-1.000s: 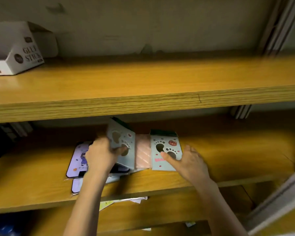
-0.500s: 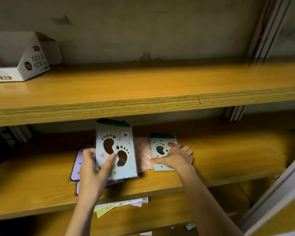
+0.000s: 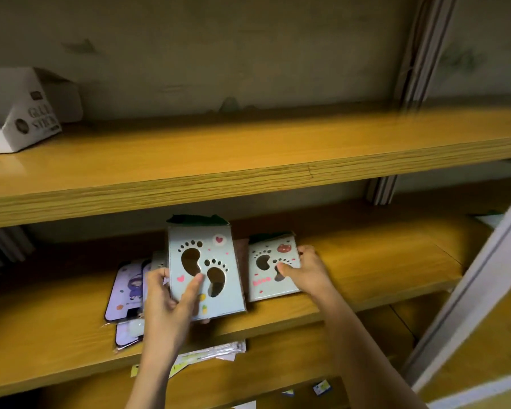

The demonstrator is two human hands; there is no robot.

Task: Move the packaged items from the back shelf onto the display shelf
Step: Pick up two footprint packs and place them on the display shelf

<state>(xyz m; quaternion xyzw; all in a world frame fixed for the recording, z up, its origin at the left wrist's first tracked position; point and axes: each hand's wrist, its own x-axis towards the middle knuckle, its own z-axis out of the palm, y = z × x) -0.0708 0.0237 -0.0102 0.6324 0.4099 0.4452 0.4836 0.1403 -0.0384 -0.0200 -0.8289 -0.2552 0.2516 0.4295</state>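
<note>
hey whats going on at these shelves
A person is gathering packaged items from the middle shelf of a wooden unit. Their left hand holds a pale blue footprint packet upright, thumb across its front. Their right hand grips a second footprint packet low over the shelf; whether it is lifted is unclear. Purple packets lie to the left, and a glue stick box sits on the upper shelf.

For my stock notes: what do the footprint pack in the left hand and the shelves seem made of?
Footprint pack: probably printed card under glossy film, since its edges glint. Shelves: wood-grain board, likely laminate, slightly shiny.
</note>
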